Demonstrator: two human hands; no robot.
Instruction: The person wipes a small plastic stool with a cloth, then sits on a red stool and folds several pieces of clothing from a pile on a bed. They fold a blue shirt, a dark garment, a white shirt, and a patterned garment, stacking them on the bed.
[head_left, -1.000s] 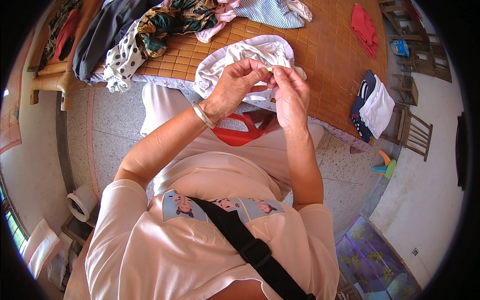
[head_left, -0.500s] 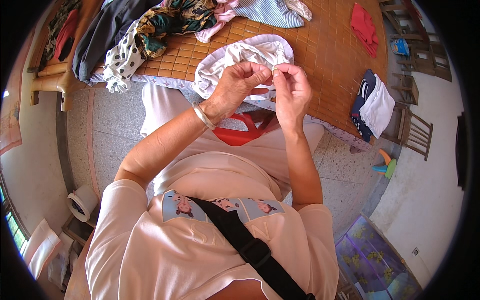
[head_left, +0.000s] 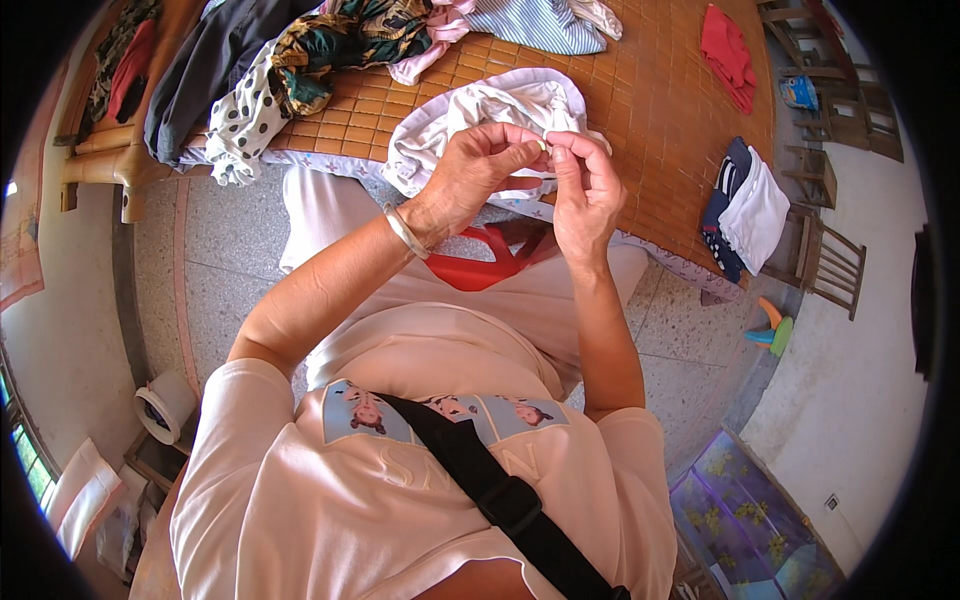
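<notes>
My left hand (head_left: pixel 468 180), with a bangle at its wrist, is closed in a pinch of thumb and forefinger. Facing it, my right hand (head_left: pixel 584 205) pinches too, and the fingertips of both almost meet. A tiny pale bit shows between them, too small to name. Just beyond and partly under my hands, a bunched white garment (head_left: pixel 425 142) with a pale lilac edge lies at the near edge of the mat-covered bed (head_left: pixel 660 130). Below my hands, a red plastic item with an opening (head_left: pixel 470 270) sits between my legs, partly hidden.
Piled at the bed's far left are a polka-dot cloth (head_left: pixel 245 115), a dark patterned garment (head_left: pixel 310 60) and a striped shirt (head_left: pixel 535 25). Folded clothes (head_left: pixel 750 215) rest at the right corner, with a red cloth (head_left: pixel 728 55) farther back. Small wooden chairs (head_left: pixel 835 265) stand along the right wall.
The fingertips of my right hand have shifted slightly down and away from the left ones, and the pale bit between them shows a little more. The clothes have not moved.
</notes>
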